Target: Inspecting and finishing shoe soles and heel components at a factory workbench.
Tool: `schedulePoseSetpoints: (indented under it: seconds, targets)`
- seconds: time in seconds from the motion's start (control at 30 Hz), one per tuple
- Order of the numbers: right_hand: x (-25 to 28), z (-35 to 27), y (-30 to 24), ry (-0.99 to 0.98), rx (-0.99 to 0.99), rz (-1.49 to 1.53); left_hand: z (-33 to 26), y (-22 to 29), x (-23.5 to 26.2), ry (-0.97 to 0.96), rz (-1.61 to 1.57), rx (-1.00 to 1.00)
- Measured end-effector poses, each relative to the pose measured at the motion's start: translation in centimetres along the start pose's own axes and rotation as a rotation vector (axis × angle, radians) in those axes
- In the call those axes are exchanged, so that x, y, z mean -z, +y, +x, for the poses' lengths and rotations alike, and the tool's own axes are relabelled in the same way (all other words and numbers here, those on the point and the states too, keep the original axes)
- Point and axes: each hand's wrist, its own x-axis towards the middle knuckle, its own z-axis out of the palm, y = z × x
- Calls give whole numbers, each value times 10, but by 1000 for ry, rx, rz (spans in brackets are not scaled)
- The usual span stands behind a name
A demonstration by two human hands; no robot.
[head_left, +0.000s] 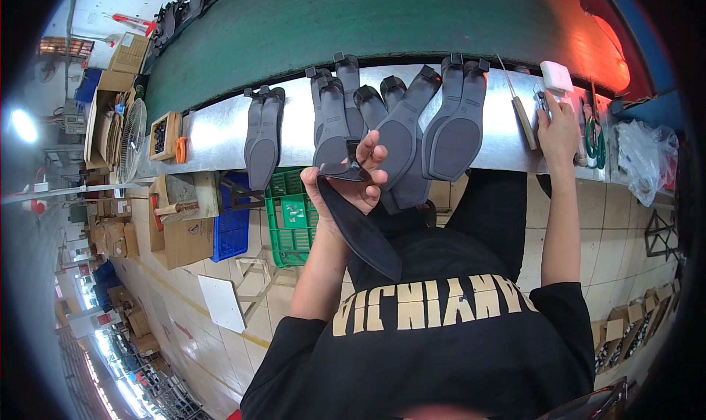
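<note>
Nearest, catalogued first: 1 black shirt (456, 354), bearing a line of large pale-gold block letters, upside down from this viewpoint. Above its front: 1 dark heeled sole (360, 232), raised clear of the table (217, 133), toe end pointing down toward the wearer. Left hand (358, 193): holding that sole by its heel end, fingers curled, thumb along the edge. Right hand (557, 128): over the table, fingers drawn narrow at 1 small metal item (543, 105); whether gripped or merely touched, cannot tell.

Step in hand, by judgement: handling a single sole at its heel while the small item is reached. Such a move calls for a steady left-hand hold and a sure fingertip pinch at right.

On the table: 1 pair of soles at left (262, 155), 1 pair at right (452, 144), an overlapping group between (334, 118); small marks on the undersides, too fine to read. Also 1 wooden-handled pointed tool (523, 122), 1 pair of green-handled scissors (600, 149), 1 white block (557, 76), 1 wooden box (175, 132) of small dark pieces.

Beyond: 1 green work surface (323, 30). Farther left: 1 upper carton (129, 52), its printing illegible.
</note>
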Motion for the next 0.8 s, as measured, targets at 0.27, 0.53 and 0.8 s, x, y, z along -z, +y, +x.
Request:
schedulePoseSetpoints:
  seconds: [0.27,0.53,0.8]
  targets:
    - [55,0,0,205,7,508,-1,30,-44,385,1259,25]
    - [106,-70,-101,-827,30,1580,-14,-20,-49,508,1800,-1]
    - [95,-107,-147,-1078,22,1625,-18,-45,-46,487,1772,84]
